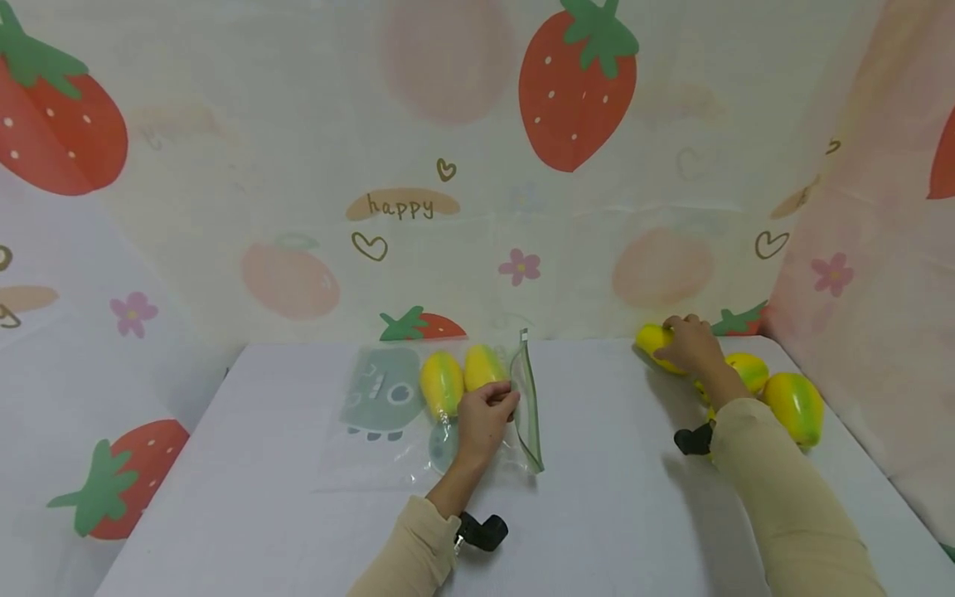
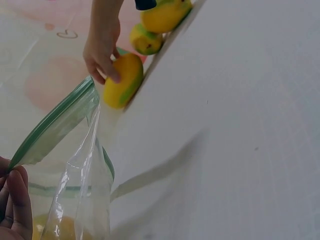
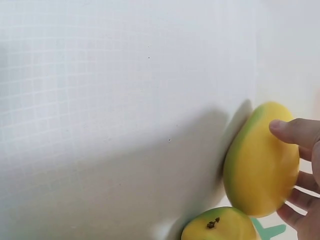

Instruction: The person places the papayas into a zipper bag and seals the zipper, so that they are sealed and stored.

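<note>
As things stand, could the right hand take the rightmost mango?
Probably not without first freeing itself: the right hand grips another mango, though nothing seems to lie on the rightmost mango.

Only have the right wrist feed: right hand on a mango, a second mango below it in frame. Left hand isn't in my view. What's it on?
Observer: The left hand pinches the green edge of a clear bag; the left wrist view shows it best.
Operator: Anything in the bag?
Observer: Yes, the head view shows two yellow-green mangoes inside, side by side.
Operator: Is it open or closed at the green edge?
Observer: Open. In the left wrist view, the edge in the fingers stands apart from the opposite one.
</note>
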Demonstrator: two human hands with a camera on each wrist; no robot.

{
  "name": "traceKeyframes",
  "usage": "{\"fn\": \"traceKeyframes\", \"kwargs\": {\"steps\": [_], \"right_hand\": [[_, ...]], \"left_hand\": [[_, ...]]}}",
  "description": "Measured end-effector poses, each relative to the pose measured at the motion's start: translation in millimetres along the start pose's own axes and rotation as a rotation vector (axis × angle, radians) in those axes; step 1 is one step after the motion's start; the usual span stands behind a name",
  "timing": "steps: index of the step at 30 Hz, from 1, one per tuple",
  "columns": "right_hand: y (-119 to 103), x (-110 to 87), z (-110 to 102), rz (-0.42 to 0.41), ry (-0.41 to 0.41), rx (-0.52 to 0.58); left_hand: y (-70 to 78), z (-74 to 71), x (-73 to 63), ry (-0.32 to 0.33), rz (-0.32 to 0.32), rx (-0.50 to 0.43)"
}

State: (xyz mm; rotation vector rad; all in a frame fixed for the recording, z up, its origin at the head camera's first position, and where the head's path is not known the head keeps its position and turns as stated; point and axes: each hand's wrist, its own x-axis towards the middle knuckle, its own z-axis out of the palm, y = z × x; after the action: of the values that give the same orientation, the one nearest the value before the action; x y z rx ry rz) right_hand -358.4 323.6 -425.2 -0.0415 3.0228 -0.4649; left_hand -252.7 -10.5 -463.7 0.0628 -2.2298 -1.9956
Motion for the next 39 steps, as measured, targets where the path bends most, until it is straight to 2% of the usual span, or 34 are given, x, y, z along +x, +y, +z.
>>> {"fn": "traceKeyframes", "kwargs": {"steps": [12, 22, 32, 39], "right_hand": [[0.3, -1.3, 8.8, -0.023, 0.072, -0.03], [-2.2, -7.6, 5.5, -0.014, 0.067, -0.024], [-7.5, -10.8, 7.8, -0.052, 0.051, 0.061], [-14.9, -19.9, 10.9, -0.051, 0.059, 0.199]], "left_hand": [[0.9, -2.1, -0.2, 0.007, -0.001, -0.009], [1.7, -0.8, 0.2, 0.013, -0.012, -0.016], [1.1, -0.9, 0.3, 0.028, -0.002, -0.027], [0.5, -1.8, 0.3, 0.032, 0.004, -0.028]]}}
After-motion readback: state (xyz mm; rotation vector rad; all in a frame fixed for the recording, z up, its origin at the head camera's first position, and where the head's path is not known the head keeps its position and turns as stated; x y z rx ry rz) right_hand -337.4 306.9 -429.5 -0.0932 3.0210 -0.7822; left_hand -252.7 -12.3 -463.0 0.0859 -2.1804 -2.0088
